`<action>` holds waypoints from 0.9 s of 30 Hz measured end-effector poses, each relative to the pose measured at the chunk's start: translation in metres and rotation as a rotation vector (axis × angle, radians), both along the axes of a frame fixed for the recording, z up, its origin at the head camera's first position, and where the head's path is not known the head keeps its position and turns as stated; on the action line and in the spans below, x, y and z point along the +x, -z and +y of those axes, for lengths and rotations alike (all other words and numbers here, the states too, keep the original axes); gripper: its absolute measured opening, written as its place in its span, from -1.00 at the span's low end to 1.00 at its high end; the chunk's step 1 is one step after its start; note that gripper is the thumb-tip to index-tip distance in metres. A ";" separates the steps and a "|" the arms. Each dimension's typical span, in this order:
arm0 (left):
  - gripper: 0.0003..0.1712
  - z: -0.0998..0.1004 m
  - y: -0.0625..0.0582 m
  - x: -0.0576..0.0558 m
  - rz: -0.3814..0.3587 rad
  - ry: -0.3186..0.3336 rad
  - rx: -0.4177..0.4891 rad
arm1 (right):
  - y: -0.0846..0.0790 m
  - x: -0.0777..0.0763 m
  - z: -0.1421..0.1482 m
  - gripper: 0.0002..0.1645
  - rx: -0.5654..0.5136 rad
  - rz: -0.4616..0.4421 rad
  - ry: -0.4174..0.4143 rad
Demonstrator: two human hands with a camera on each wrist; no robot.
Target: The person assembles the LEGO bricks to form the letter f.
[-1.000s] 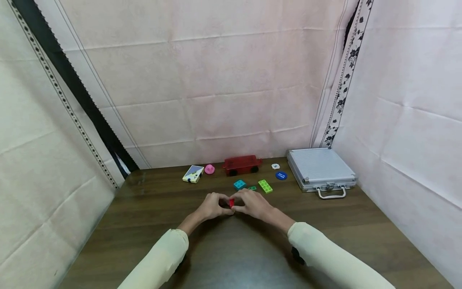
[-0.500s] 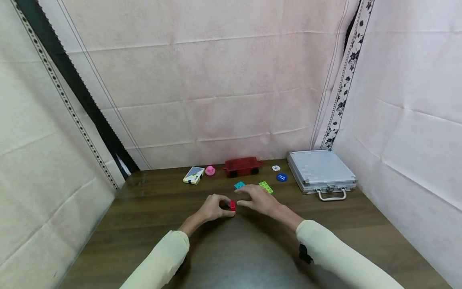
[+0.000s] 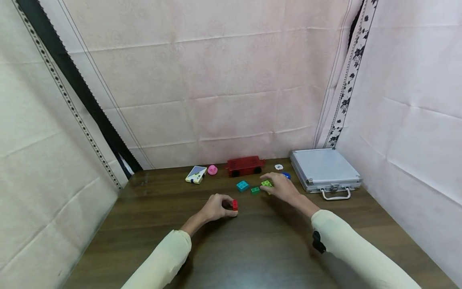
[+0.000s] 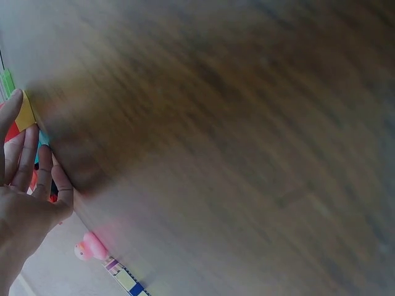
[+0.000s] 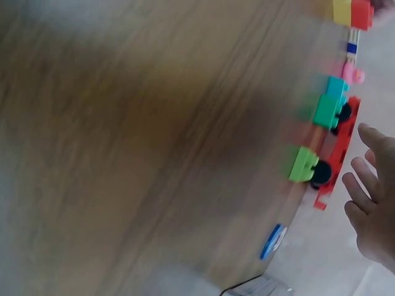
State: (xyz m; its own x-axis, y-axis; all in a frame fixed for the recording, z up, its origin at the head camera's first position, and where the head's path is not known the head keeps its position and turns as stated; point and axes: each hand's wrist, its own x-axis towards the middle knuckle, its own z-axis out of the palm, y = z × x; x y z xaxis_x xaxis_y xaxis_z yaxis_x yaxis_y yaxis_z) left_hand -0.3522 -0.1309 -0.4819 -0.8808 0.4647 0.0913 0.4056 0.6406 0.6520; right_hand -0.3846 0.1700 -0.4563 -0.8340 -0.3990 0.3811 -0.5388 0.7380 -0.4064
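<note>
- As seen leftmost on the counter (image 3: 151,208): patterned box (image 3: 196,174), just beside a pink duck (image 3: 212,169).
- With the left grip (image 3: 213,206), pinches a red brick (image 3: 235,205) between thumb and fingers, yellow brick (image 5: 341,12) beneath it.
- Farther back: turquoise brick (image 3: 242,186), red wagon (image 3: 245,165), green brick (image 3: 255,190).
- Holds the right grip (image 3: 283,187) spread near the lime-green brick (image 5: 302,164).
- Rightmost, well apart: silver case (image 3: 325,168), lying flat and closed.
</note>
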 end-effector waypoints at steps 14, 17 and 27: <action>-0.56 -0.001 -0.002 0.000 -0.002 0.016 0.011 | 0.016 -0.016 0.017 -0.41 0.018 -0.104 0.065; -0.54 -0.001 -0.003 0.000 -0.009 0.026 0.023 | 0.019 -0.016 0.018 -0.41 0.016 -0.116 0.068; -0.59 -0.002 -0.005 0.000 -0.031 0.047 0.047 | 0.029 -0.025 0.021 -0.51 0.021 -0.132 0.042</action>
